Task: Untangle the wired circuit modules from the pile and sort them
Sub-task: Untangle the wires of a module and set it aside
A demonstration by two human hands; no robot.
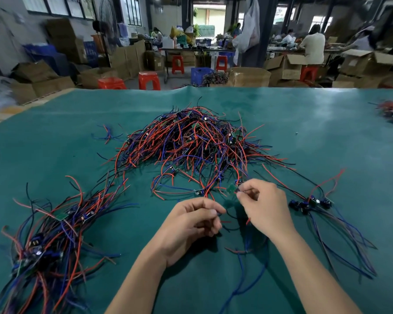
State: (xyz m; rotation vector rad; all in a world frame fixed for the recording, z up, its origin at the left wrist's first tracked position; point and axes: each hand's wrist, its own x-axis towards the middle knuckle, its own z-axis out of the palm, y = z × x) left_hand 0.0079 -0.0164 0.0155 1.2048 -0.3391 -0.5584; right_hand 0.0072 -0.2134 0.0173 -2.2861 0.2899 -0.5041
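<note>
Left hand (194,219) curled round wires, right hand (262,205) pinching green module (232,188); no legible writing.

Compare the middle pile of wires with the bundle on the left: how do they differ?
The middle pile is a tangled heap with wires pointing every way; the left bundle lies flatter, its wires running roughly one way. The pile lies farther from the person, the bundle nearer. Both hold red, blue and black wires with small modules.

A big pile of wired modules (191,141) lies mid-desk (304,123). A second heap (55,223) lies to the near left, a small row of modules (309,203) to the near right. Both hands, left (191,223) and right (266,207), hang between these, before the pile. Stools (149,80) and boxes (250,77) stand behind the desk.
</note>
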